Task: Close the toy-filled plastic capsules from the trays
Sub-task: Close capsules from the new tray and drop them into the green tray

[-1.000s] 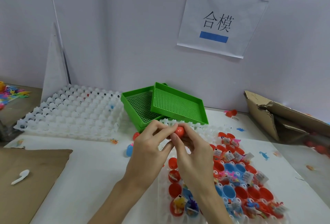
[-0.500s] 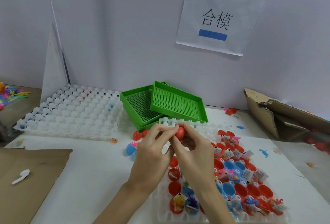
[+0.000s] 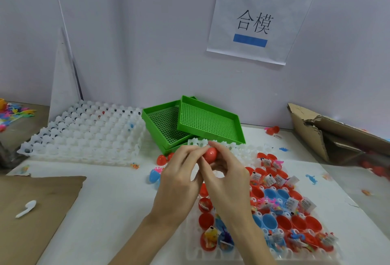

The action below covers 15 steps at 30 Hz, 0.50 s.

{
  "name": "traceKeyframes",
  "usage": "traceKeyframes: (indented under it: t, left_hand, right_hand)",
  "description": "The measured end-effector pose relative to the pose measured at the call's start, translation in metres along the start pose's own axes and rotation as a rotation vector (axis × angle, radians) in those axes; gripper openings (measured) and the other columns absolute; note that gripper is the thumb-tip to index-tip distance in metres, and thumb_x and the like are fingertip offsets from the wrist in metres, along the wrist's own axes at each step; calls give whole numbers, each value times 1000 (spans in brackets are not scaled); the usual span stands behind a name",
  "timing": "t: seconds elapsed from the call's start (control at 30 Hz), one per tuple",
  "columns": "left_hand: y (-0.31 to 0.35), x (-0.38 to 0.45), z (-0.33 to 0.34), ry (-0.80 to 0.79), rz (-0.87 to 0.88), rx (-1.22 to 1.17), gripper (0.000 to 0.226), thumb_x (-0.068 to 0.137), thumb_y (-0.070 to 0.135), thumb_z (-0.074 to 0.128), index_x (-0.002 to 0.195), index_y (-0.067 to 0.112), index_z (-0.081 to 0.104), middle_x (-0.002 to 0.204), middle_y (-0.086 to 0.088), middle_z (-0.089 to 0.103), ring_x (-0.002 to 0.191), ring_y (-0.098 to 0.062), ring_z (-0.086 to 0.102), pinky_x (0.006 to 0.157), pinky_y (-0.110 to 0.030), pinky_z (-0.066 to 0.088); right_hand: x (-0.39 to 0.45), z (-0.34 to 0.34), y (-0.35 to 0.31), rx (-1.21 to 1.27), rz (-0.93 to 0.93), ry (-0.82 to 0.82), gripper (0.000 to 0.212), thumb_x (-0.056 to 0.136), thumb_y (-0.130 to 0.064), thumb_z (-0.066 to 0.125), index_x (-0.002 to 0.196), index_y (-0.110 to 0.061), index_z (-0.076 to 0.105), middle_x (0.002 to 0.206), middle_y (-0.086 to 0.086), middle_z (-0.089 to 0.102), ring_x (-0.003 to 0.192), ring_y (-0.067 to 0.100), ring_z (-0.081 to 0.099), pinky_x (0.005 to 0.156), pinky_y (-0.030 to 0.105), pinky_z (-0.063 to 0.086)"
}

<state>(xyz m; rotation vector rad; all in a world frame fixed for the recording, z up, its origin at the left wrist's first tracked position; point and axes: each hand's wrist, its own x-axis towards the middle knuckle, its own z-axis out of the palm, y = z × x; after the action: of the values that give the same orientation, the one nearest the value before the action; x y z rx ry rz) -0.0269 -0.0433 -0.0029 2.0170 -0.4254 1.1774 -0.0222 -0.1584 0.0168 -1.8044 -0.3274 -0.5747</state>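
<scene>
- Two hands meet above the worktop point(image 3: 118, 188): a red capsule point(image 3: 210, 153) is pinched between the left hand point(image 3: 179, 178) and the right hand point(image 3: 226, 177), fingers curled around it.
- Open toy-filled capsules are held in the white tray point(image 3: 211, 254) beneath the right forearm.
- Two green baskets point(image 3: 209, 121) lie just behind the hands.

One head-worn camera looks forward and down, close over the table point(image 3: 118, 193), facing the wall point(image 3: 147, 32).
</scene>
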Motion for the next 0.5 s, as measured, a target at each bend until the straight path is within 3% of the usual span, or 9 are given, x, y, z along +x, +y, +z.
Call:
traceKeyframes:
  t: [0.07,0.23,0.5]
  left_hand:
    - [0,1,0,13,-9,-38,32,87,7,79,118,5,73,108,-1,65,102,-6,63,96,-12,47]
    - [-1,1,-1,8,-3,-1,28,90,15,76,116,6,73,102,1,62,94,-6,61,91,-11,48]
    - [-4,0,-1,-25,75,99,28,92,19,75,117,7,72,101,1,63,96,6,47,96,-4,39]
  right_hand:
    - [-1,2,0,47,54,31,37,88,-21,80,123,-24,70,91,-14,74,85,8,72,74,16,56]
    - [-1,-1,-3,25,-17,-36,8,94,-20,74,93,-28,72,81,-10,72,76,14,70,66,17,53]
    - [0,-8,-3,-95,-105,-61,14,97,-18,70,87,-28,70,76,-18,69,72,7,69,60,9,46]
